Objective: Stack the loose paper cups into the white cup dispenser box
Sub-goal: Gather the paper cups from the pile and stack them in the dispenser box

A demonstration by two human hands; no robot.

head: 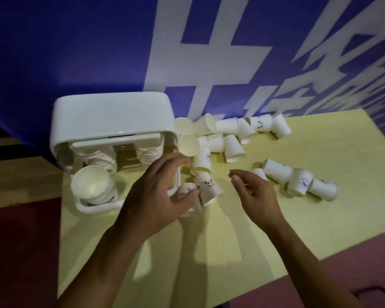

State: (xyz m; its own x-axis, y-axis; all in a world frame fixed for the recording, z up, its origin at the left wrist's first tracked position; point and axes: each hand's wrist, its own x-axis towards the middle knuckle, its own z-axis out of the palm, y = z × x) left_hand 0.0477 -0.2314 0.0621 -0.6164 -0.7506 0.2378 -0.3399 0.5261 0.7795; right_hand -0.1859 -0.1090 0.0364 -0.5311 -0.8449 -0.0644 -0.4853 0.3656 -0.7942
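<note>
The white cup dispenser box (111,114) stands at the table's back left, with stacks of paper cups inside it. A stack topped by an upward-facing cup (90,182) sits in its open front tray. Several loose paper cups (231,147) lie tipped over to the right of the box. My left hand (158,196) hovers by the box's right front corner with fingers spread, its thumb beside a small cup (185,189) next to a panda-print cup (209,187). My right hand (256,196) hangs over the table, fingers loosely curled, holding nothing.
A second cluster of fallen cups (298,181) lies to the right of my right hand. The yellow table (231,252) ends at a front edge over a dark red floor. A blue banner with white characters (209,52) rises directly behind the box and cups.
</note>
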